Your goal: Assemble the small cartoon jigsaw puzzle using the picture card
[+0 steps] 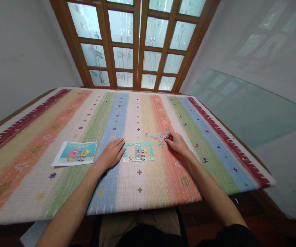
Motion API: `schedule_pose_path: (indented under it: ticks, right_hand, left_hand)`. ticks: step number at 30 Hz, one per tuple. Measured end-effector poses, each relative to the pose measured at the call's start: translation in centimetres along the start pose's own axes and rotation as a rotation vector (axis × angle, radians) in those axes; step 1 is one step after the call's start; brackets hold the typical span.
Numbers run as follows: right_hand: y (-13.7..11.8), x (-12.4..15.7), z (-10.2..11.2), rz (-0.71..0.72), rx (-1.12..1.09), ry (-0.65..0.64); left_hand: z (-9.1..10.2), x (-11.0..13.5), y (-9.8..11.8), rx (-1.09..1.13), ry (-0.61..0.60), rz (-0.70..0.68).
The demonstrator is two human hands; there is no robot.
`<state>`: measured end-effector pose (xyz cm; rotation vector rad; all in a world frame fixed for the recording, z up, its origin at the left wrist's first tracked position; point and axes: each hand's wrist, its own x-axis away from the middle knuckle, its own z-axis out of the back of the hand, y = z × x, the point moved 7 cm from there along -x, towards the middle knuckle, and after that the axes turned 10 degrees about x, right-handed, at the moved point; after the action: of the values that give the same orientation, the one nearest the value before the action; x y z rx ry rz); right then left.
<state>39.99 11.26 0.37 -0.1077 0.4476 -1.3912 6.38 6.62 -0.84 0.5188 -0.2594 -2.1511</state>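
A partly assembled jigsaw puzzle (145,158) lies on the table in front of me, its teal border joined and cartoon figures in the middle. Gaps show the bare backing left of centre and at the right. My left hand (113,152) rests flat at its left edge, fingers stretched out and holding nothing. To the right, loose puzzle pieces (159,136) are scattered in a small cluster. At that cluster's right side, my right hand (175,141) is closed in a pinch on a puzzle piece, mostly hidden by the fingertips.
A printed reference picture (78,152) with the cartoon figures lies left of my left arm. A striped tablecloth (140,181) covers the table. Beyond stand wooden doors with frosted panes (123,31); a glass sheet (240,99) leans on the right wall.
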Motion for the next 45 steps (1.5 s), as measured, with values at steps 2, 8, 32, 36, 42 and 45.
schedule_pose_path:
  ticks: [2, 8, 32, 36, 42, 45]
  right_hand:
    - [-0.3, 0.2, 0.3, -0.011, -0.043, -0.003]
    - [-2.2, 0.8, 1.1, 0.013, -0.241, -0.069]
    - [-6.4, 5.0, 0.3, 0.19, -0.195, -0.21]
    - [-6.7, 5.5, 0.8, 0.25, -0.106, -0.199]
    - [-7.2, 6.4, 1.1, 0.265, -0.062, -0.193]
    - [-7.1, 6.5, 0.8, 0.264, -0.09, -0.205]
  left_hand:
    - [0.0, 0.0, 0.0, 0.006, 0.004, -0.002]
    - [0.0, -0.1, 0.2, -0.02, -0.012, 0.003]
    - [0.0, -0.1, 0.0, -0.002, -0.009, 0.004]
    - [-0.1, -0.1, 0.0, -0.004, -0.016, 0.006]
    - [0.0, -0.1, 0.0, 0.012, -0.004, -0.001]
    - [0.0, -0.1, 0.0, 0.015, -0.001, 0.001]
